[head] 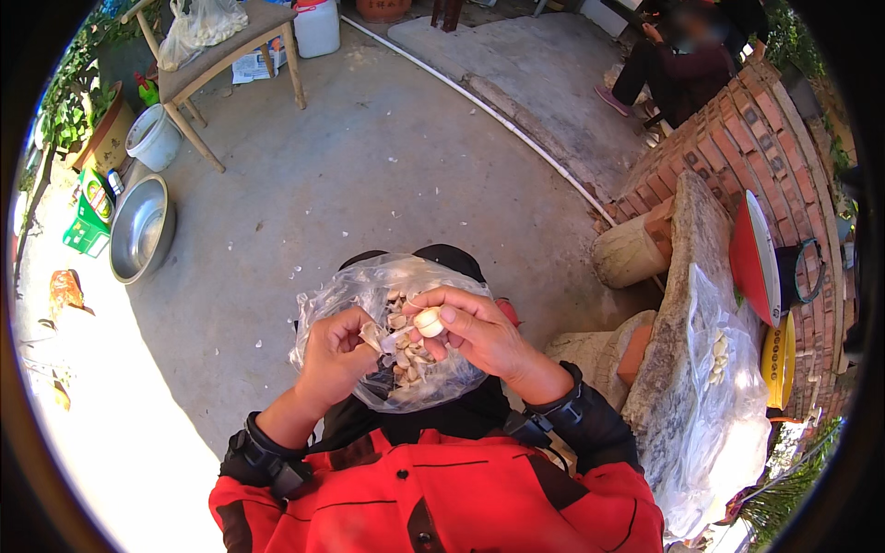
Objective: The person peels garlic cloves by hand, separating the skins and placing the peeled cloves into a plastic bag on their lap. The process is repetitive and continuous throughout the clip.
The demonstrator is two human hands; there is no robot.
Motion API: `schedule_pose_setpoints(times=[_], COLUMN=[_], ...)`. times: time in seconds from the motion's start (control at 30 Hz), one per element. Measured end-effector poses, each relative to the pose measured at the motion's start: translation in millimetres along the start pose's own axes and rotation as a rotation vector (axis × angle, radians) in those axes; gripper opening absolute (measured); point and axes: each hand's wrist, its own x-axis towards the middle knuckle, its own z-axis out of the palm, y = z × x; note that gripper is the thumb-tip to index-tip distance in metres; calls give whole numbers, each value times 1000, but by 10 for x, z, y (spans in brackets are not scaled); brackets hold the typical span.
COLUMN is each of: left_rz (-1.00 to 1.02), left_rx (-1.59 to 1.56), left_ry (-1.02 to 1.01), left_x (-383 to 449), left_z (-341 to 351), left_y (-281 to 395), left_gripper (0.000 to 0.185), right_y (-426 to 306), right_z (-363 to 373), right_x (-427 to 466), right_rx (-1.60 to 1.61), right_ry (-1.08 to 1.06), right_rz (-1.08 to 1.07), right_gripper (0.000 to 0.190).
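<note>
A clear plastic bag (pixel 449 377) lies over my lap, with many unpeeled garlic cloves (pixel 408 366) and bits of skin inside. Above it, my right hand (pixel 484 332) holds a pale, partly peeled piece of garlic (pixel 429 322) between thumb and fingers; whether it is one clove or several joined is unclear. Close on its left, my left hand (pixel 340 356) pinches a papery flap of garlic skin (pixel 372 335). On the stone slab at the right, peeled garlic cloves (pixel 719 356) rest on another clear plastic bag (pixel 740 408).
The rough stone slab (pixel 667 332) stands beside a brick wall (pixel 743 131). A red basin (pixel 753 256) and yellow basin (pixel 780 363) lean there. At left are a metal basin (pixel 142 228), white bucket (pixel 153 138) and chair (pixel 228 41). A person (pixel 681 69) sits at upper right.
</note>
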Motion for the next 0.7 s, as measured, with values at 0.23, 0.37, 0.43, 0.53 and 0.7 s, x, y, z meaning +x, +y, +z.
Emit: schedule_pose_setpoints(times=[0.23,0.37,0.43,0.53,0.7], left_rz=[72,98,85,219,445], left_rx=[3,529,606,428,247], left_ry=[111,21,-87,33,-31], left_x=[17,22,27,31,16], left_z=[-50,-28,46,61,236], left_y=[-18,2,48,-34,217], left_gripper=[8,6,7,18,29], right_y=[-23,-56,-95,-126,-49], right_z=[-97,-95,-63,-29,-39], right_x=[-29,-48,-56,-50,-24], right_rx=[177,38,-80,-152,-116], right_ry=[-71,-48,-21,-14,-14], right_rz=[47,37,48,49,13], right_gripper=[38,35,35,35,35])
